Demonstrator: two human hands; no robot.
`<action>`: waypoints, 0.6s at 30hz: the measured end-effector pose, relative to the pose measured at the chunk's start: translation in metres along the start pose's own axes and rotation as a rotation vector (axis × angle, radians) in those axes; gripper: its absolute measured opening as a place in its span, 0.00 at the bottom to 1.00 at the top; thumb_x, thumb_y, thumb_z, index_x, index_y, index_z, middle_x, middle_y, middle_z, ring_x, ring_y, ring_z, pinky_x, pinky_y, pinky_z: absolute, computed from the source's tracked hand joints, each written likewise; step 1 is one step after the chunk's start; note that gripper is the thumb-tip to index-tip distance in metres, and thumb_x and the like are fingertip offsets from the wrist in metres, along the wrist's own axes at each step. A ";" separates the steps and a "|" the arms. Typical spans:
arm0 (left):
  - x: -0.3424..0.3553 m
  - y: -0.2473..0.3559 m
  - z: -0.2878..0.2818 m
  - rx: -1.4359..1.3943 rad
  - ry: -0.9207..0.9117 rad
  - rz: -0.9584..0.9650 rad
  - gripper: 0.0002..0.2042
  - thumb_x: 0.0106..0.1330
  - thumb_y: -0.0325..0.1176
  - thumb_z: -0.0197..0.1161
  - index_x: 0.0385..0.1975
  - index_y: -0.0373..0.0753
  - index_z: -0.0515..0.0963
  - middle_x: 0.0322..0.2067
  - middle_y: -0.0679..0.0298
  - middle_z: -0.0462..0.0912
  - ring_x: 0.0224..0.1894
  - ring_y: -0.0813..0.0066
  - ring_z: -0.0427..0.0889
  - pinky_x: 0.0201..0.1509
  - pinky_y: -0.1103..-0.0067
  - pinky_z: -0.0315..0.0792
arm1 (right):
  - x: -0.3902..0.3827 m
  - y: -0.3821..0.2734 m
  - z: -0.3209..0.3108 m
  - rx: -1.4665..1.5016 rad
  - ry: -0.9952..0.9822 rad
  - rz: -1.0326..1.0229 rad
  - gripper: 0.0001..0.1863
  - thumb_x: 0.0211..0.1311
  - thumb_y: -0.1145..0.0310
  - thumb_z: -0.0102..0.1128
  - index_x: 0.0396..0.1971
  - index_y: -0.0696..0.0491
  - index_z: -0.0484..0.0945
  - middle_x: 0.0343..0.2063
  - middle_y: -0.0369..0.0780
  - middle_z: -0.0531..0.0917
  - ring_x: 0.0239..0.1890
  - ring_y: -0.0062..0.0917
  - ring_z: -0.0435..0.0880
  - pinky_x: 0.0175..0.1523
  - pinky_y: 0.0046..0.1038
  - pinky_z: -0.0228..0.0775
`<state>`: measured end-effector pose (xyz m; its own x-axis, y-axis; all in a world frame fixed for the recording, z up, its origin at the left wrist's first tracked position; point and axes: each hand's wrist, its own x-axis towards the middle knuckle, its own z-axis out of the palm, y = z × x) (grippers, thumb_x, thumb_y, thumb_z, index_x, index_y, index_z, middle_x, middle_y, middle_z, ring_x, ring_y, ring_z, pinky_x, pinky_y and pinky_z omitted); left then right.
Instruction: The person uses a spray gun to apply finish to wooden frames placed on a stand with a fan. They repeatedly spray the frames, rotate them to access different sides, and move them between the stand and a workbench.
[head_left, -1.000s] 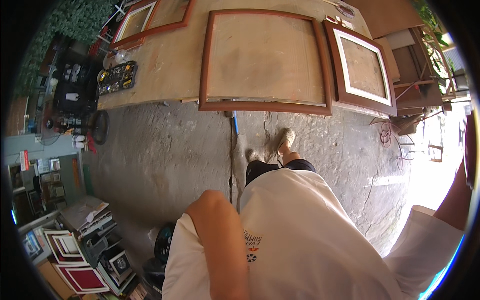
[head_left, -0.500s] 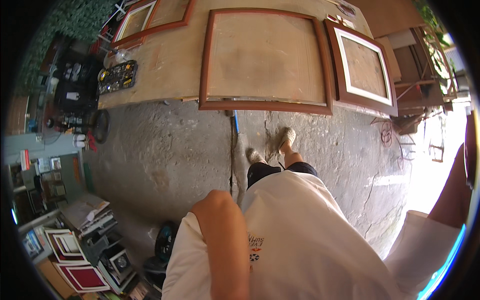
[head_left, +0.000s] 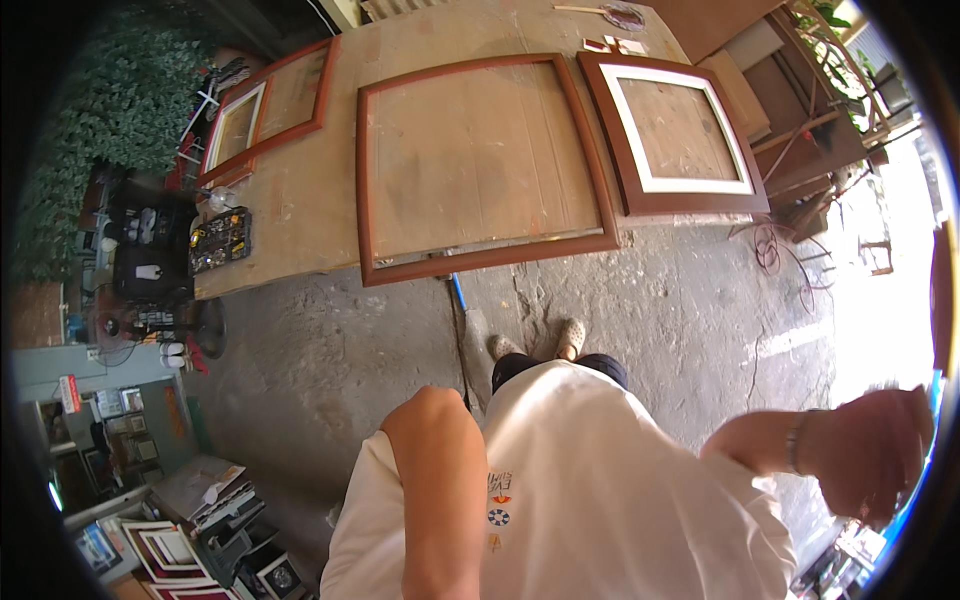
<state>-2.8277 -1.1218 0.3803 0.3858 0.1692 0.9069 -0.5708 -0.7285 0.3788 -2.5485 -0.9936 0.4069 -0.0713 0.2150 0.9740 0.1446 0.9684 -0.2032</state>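
Observation:
My right hand is raised at the right edge, clear of the table, with a bracelet on its wrist. Shadow and blur hide whether its fingers are curled or hold anything. My left arm is bent; its forearm runs out through the lower edge, so the left hand is out of sight. Ahead, a large reddish-brown picture frame lies on the worktable and juts over its near edge. Right of it lies a darker brown frame with a white inner border.
Smaller frames lie at the table's far left, near a black tray of small parts. A fan stands at left. Framed pictures are stacked lower left. A thin hose coils right of the table. The concrete floor is cracked.
My right arm has come in from the right edge and bent, bringing the hand into view. The whole view has shifted, showing the table lower and slightly turned. My left arm stays bent.

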 end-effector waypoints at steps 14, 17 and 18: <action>0.096 -0.044 0.042 0.184 0.066 -0.049 0.08 0.62 0.31 0.55 0.35 0.43 0.81 0.38 0.67 0.82 0.41 0.73 0.80 0.47 0.79 0.71 | -0.171 0.094 -0.009 0.139 -1.094 1.008 0.12 0.60 0.66 0.63 0.40 0.57 0.80 0.32 0.45 0.83 0.32 0.41 0.82 0.40 0.36 0.73; 0.100 -0.041 0.022 0.026 -0.034 -0.153 0.08 0.62 0.31 0.55 0.35 0.42 0.82 0.37 0.67 0.82 0.42 0.72 0.80 0.48 0.78 0.71 | -0.162 0.099 -0.009 0.114 -1.103 0.960 0.12 0.61 0.65 0.62 0.39 0.56 0.80 0.32 0.45 0.82 0.34 0.42 0.81 0.41 0.38 0.72; 0.101 -0.046 0.015 -0.020 -0.092 -0.119 0.08 0.62 0.31 0.55 0.35 0.41 0.81 0.37 0.66 0.82 0.42 0.72 0.80 0.49 0.77 0.71 | -0.160 0.101 -0.011 0.091 -1.091 0.952 0.11 0.61 0.65 0.62 0.39 0.56 0.79 0.32 0.45 0.82 0.35 0.42 0.81 0.41 0.39 0.72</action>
<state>-2.7511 -1.0814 0.4519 0.5157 0.1914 0.8351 -0.5312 -0.6933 0.4869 -2.5114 -0.9315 0.2321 -0.6928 0.7164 -0.0825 0.5063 0.4017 -0.7631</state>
